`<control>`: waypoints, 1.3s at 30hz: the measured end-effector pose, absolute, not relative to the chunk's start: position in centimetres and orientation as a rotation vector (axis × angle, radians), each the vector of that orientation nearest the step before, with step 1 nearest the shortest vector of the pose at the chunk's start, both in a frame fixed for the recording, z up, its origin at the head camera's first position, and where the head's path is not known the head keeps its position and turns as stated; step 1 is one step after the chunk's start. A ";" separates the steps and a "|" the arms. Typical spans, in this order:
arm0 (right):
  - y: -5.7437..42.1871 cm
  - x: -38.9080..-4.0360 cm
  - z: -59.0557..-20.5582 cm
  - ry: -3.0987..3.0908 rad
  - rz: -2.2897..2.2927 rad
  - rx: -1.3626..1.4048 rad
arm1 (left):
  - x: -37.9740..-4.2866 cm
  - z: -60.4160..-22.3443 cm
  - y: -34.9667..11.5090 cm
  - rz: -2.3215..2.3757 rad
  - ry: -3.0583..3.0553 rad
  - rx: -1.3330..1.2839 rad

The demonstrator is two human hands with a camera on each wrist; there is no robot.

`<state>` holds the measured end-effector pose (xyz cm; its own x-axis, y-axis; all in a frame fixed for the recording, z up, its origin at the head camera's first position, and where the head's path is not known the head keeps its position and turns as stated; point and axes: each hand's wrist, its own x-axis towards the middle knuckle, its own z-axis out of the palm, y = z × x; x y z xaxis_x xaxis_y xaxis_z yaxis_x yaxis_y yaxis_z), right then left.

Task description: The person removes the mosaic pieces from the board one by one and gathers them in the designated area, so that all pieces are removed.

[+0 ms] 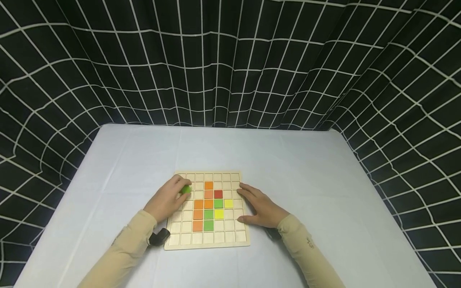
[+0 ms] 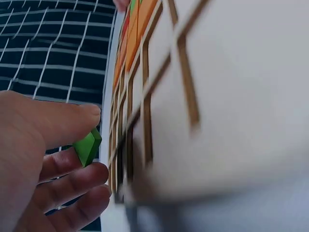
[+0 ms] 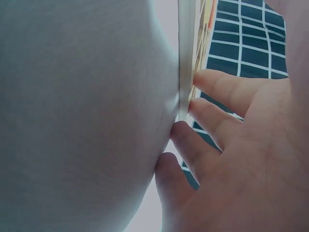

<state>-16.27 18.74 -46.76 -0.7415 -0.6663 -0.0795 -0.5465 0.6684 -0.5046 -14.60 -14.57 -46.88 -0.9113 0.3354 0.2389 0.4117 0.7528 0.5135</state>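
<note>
My left hand [image 1: 166, 200] pinches a green square tile [image 1: 185, 189] between thumb and fingers, over the upper left of a wooden grid board [image 1: 229, 237]. In the left wrist view the green tile [image 2: 88, 146] is seen tilted, its edge showing. On the board lie several orange tiles [image 1: 198, 215], three green tiles [image 1: 208, 225], two yellow tiles [image 1: 228, 204] and one red tile [image 1: 218, 194], grouped around the middle. My right hand [image 1: 265, 209] lies at the board's right edge with fingers spread, its fingertips [image 3: 205, 77] right at the rim, holding nothing.
The board lies on a white-covered table [image 1: 306, 172]. A black device [image 1: 159, 237] sits at my left wrist, over the board's lower left edge. Black curtains [image 1: 223, 72] with a white grid surround the table at the back and sides.
</note>
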 end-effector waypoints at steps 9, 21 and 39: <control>18.8 -16.1 -46.9 2.632 -0.682 -0.989 | -14.8 -46.7 -18.8 -0.830 -2.887 -0.428; 19.0 -16.4 -47.3 2.649 -0.656 -0.981 | -14.6 -47.7 -20.4 -0.746 -2.932 -0.415; 19.0 -16.4 -47.3 2.645 -0.667 -0.963 | -14.9 -47.5 -21.0 -0.782 -2.977 -0.441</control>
<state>-16.38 19.00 -47.33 -0.7510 -0.6562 -0.0736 -0.5429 0.6770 -0.4969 -14.87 -20.99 -47.50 -0.9593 0.2632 0.1021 0.2794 0.8333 0.4771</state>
